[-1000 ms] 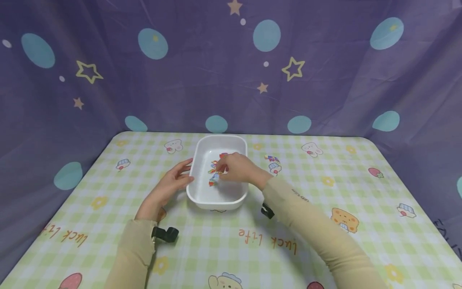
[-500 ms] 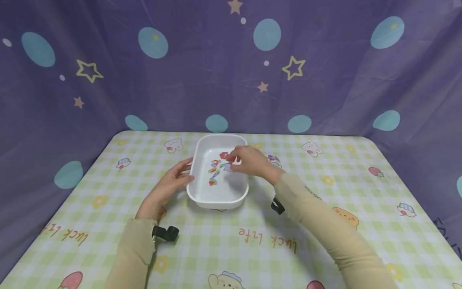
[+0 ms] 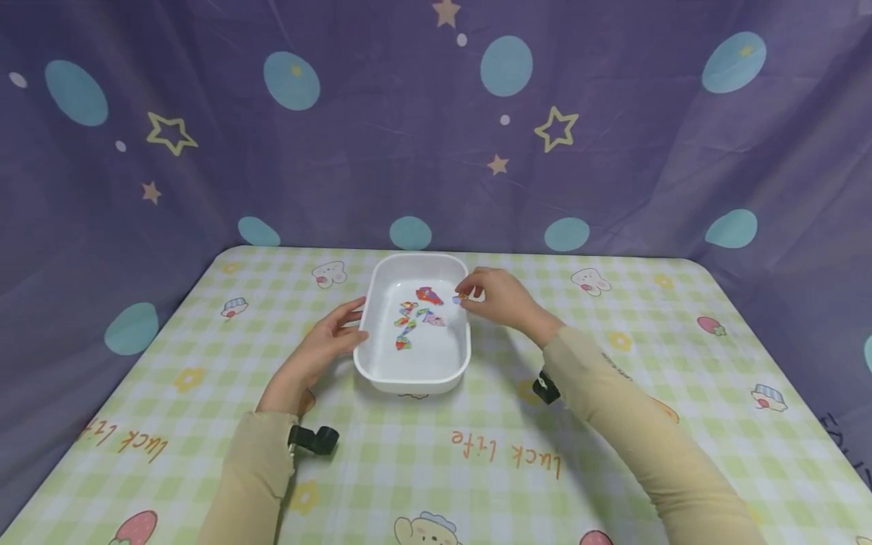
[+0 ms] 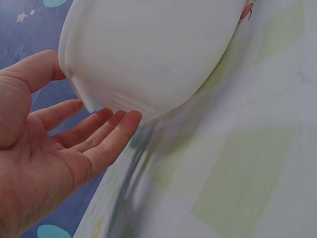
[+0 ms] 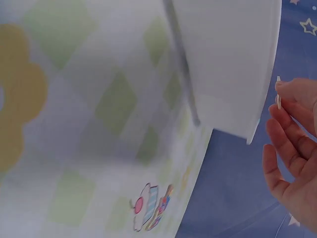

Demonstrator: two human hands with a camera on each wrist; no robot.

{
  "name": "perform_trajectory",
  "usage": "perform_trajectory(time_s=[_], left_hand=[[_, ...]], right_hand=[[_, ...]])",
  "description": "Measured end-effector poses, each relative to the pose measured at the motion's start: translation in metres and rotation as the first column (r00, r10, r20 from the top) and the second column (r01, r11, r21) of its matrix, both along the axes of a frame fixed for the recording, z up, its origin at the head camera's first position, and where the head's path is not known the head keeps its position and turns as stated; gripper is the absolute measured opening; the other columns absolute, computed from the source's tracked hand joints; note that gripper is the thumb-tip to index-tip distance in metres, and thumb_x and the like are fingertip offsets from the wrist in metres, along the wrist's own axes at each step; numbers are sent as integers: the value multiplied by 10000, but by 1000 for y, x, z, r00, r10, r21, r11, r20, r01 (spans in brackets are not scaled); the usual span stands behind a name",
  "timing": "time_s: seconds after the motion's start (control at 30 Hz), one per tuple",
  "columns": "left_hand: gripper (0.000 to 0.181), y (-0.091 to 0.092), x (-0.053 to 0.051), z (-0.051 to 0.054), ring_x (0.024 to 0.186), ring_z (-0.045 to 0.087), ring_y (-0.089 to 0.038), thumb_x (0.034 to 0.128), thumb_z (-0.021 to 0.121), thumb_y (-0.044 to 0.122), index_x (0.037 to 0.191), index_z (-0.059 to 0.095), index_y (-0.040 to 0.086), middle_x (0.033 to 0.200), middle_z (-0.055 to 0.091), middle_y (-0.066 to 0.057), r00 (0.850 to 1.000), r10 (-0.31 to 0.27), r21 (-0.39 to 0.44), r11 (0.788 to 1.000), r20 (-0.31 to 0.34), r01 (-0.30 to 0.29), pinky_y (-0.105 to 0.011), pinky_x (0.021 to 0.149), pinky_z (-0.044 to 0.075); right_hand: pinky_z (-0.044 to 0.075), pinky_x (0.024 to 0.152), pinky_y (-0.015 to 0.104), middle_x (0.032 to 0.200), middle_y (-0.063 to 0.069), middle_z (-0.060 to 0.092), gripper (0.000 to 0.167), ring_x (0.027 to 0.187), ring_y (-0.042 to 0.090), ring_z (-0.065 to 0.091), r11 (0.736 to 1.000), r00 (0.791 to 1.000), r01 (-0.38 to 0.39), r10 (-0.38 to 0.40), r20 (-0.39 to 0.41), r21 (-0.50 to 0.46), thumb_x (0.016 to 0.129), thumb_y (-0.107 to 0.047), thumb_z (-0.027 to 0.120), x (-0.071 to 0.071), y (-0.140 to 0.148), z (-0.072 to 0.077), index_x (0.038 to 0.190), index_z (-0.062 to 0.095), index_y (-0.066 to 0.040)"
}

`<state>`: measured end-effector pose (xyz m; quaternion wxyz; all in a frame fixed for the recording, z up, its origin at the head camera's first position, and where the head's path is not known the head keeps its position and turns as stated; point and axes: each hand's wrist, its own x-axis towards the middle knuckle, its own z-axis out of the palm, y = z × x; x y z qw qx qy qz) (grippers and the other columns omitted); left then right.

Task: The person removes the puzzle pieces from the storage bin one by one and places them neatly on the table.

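Right hand [image 3: 500, 297] has a thin small piece [image 3: 459, 299] pinched between thumb and forefinger, other fingers loosely bent; piece sits at the right rim of the white tray [image 3: 422, 365], seen almost edge-on from the right wrist. Left hand [image 3: 323, 341] is spread along the opposite side, thumb at the rim, fingertips against the outer wall, steadying it rather than clamping. In the tray: a red piece [image 3: 429, 295] toward the far end, a pink piece [image 3: 434, 320] mid-floor, more bright bits left of that. Outside it, another piece lies on the checked tablecloth by the cupcake print [image 5: 161, 208]. To do this well: grip by the edge, light squeeze so the thin stock doesn't bend or flick; clear the rim fully; keep the left side planted so the tray can't slide.
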<state>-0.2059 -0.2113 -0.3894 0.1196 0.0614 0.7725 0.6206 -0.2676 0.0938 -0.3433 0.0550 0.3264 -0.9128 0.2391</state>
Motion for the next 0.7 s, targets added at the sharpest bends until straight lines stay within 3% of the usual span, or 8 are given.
perform_trajectory(time_s=[0.43,0.7], left_hand=[[669,-1,0,0,1230,414,-356,870,587,139,1445,245,158,1414,332,-171,1000,-6,7,1000,3,6,-327,889,467],[673,-1,0,1,1222,429,-336,865,595,155,1443,250,176,1411,344,-151,1000,-3,-6,1000,8,3,-317,883,471]], right_hand=[[467,707,333,953,30,645,227,828,179,572,991,988,126,-128,80,37,825,-218,660,-10,36,-5,1016,675,-97],[471,677,341,923,49,651,211,794,179,577,978,976,195,-201,86,69,823,-211,659,-17,58,-13,1002,679,-100]])
